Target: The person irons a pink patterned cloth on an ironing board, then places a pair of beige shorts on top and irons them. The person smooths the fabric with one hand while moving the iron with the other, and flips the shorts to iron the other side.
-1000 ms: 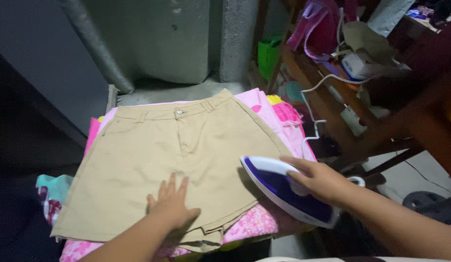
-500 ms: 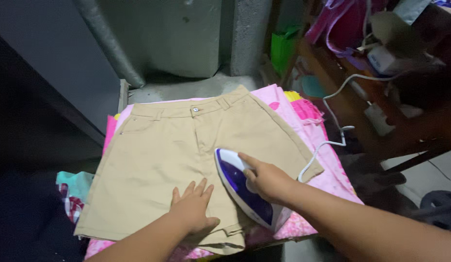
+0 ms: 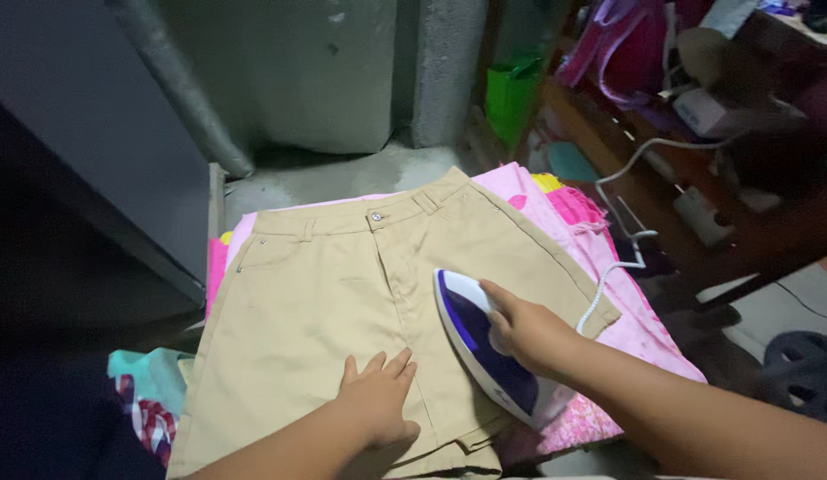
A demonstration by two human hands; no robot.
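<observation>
A pair of beige shorts (image 3: 324,302) lies flat, waistband away from me, on a pink cloth (image 3: 555,213) that covers the ironing surface. My left hand (image 3: 378,400) rests palm down on the lower middle of the shorts, fingers spread. My right hand (image 3: 524,329) grips the handle of a blue and white iron (image 3: 471,342), which sits on the right leg of the shorts. The iron's white cord (image 3: 622,253) runs off to the right.
A grey concrete wall and floor (image 3: 342,173) lie beyond the shorts. At the right stands a wooden table (image 3: 662,191) with a pink bag (image 3: 627,44) and a green bag (image 3: 511,93) near it. Patterned cloths (image 3: 147,400) hang at the lower left.
My right hand has slid the iron leftward from the cloth's right edge onto the right leg of the shorts. My left hand stays pressed on the lower part of the shorts.
</observation>
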